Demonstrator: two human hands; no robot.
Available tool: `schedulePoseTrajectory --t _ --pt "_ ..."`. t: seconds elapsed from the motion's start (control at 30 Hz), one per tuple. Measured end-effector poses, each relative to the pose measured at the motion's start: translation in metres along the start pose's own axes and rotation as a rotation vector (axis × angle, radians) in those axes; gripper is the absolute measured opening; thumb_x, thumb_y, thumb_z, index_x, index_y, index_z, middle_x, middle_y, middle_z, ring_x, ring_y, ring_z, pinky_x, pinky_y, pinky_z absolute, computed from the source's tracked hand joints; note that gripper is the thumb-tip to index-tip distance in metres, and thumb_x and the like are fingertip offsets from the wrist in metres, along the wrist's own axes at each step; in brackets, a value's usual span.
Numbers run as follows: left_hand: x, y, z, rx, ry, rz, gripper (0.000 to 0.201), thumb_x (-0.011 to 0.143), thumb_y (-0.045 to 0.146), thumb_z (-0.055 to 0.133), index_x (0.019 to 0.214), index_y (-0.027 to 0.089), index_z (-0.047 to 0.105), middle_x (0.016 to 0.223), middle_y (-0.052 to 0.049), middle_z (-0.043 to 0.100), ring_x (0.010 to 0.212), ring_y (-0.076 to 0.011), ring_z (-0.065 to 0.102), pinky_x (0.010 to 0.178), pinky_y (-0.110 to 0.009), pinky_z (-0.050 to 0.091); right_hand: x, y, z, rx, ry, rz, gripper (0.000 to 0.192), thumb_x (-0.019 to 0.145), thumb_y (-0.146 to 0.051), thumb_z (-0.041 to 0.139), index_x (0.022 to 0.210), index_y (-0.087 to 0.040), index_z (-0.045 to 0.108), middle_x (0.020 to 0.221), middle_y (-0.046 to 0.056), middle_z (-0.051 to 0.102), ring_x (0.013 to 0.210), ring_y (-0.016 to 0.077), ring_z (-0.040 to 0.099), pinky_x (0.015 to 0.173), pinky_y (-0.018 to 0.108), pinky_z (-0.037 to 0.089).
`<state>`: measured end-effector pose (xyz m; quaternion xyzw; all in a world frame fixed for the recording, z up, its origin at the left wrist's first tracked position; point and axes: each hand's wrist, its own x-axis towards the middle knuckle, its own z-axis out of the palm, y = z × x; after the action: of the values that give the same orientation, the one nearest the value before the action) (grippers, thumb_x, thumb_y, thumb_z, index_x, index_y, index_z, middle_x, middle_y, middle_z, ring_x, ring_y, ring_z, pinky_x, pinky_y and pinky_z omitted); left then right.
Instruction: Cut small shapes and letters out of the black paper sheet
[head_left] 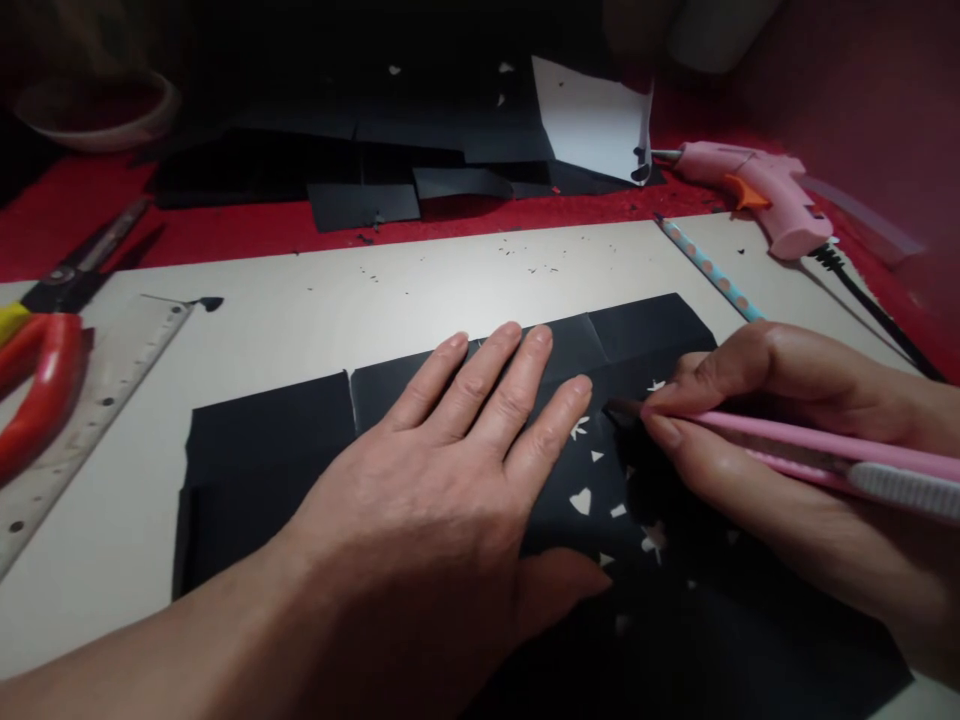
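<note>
A sheet of black card (262, 470) with flaps along its far edge lies on a pale board. Small cut-outs show light through it, among them a heart, triangles and star-like shapes. My left hand (457, 470) lies flat on the card, fingers stretched out and thumb spread to the right. In my right hand (750, 420) is a pink craft knife (810, 440), gripped like a pen between thumb and fingers. Its dark blade tip is at the card, just right of my left fingers, close to a star-like cut-out. The hand's shadow darkens the card's right side.
Orange-handled scissors (45, 370) and a clear ruler (97, 420) lie at left. A pink glue gun (750, 190) with a black cord and a blue dotted pencil (709, 265) lie at right. Behind are more black card pieces (364, 205), white paper (592, 115) and a bowl (97, 125).
</note>
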<state>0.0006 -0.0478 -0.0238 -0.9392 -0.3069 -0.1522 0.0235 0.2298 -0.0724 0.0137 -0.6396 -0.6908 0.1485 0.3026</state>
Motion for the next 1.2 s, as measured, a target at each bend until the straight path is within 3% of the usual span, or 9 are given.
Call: schedulePoseTrajectory --t 0.2,0.37,0.5,0.7,0.9,1.03,1.2 --pt "-0.0013 -0.0045 -0.0021 0.027 -0.064 0.068 0.079 0.109 0.063 0.036 0.163 0.007 0.046 0.169 -0.029 0.042 0.160 -0.0414 0.041 0.128 -0.060 0.041 -0.0026 0.0040 0.0004 -0.077 0.036 -0.055 0.015 0.077 -0.025 0.075 0.081 -0.039 0.067 0.072 -0.012 0.080 0.046 0.0110 0.066 0.037 0.018 0.042" --pt "-0.0033 -0.0003 0.0007 0.035 -0.029 0.005 0.077 0.110 0.063 0.032 0.165 0.010 0.045 0.172 -0.025 0.041 0.163 -0.0363 0.037 0.132 -0.057 0.034 -0.0034 0.0011 -0.0034 -0.121 0.002 -0.067 0.014 0.081 -0.028 0.073 0.082 -0.039 0.066 0.072 -0.011 0.079 0.050 0.0129 0.069 0.039 0.021 0.045" --pt "-0.0031 -0.0008 0.0000 0.019 -0.046 0.012 0.077 0.110 0.062 0.033 0.165 0.009 0.044 0.172 -0.025 0.041 0.163 -0.0370 0.037 0.133 -0.056 0.034 -0.0037 -0.0004 -0.0032 -0.140 -0.018 -0.056 0.014 0.083 -0.028 0.072 0.086 -0.040 0.065 0.075 -0.011 0.079 0.053 0.0137 0.070 0.043 0.023 0.048" --pt "-0.0013 -0.0033 -0.0051 0.002 -0.081 0.045 0.077 0.112 0.060 0.030 0.165 0.006 0.041 0.172 -0.029 0.038 0.163 -0.0396 0.036 0.131 -0.059 0.036 -0.0047 0.0040 0.0017 -0.118 0.017 -0.133 0.010 0.084 -0.029 0.069 0.084 -0.037 0.063 0.071 -0.008 0.076 0.048 0.0153 0.066 0.039 0.026 0.042" --pt "-0.0011 -0.0041 -0.0068 -0.035 -0.105 0.044 0.077 0.110 0.060 0.036 0.165 0.006 0.041 0.172 -0.028 0.037 0.163 -0.0403 0.034 0.131 -0.060 0.036 -0.0009 -0.0009 -0.0002 -0.093 -0.043 -0.033 0.008 0.081 -0.027 0.068 0.080 -0.035 0.066 0.071 -0.008 0.075 0.051 0.0136 0.065 0.043 0.027 0.041" --pt "-0.0006 -0.0054 -0.0047 -0.028 -0.083 0.075 0.079 0.111 0.060 0.031 0.166 0.004 0.039 0.171 -0.031 0.038 0.162 -0.0423 0.035 0.130 -0.061 0.037 -0.0029 0.0011 -0.0030 -0.103 -0.042 -0.033 0.007 0.081 -0.027 0.068 0.080 -0.034 0.067 0.075 -0.008 0.077 0.059 0.0152 0.071 0.047 0.028 0.045" --pt "0.0004 -0.0044 -0.0055 -0.042 -0.100 0.039 0.076 0.111 0.058 0.034 0.165 0.006 0.041 0.172 -0.029 0.038 0.163 -0.0408 0.035 0.132 -0.059 0.035 -0.0044 0.0031 -0.0045 -0.123 -0.034 -0.086 0.009 0.084 -0.026 0.068 0.081 -0.034 0.066 0.075 -0.010 0.077 0.055 0.0123 0.068 0.047 0.026 0.044"
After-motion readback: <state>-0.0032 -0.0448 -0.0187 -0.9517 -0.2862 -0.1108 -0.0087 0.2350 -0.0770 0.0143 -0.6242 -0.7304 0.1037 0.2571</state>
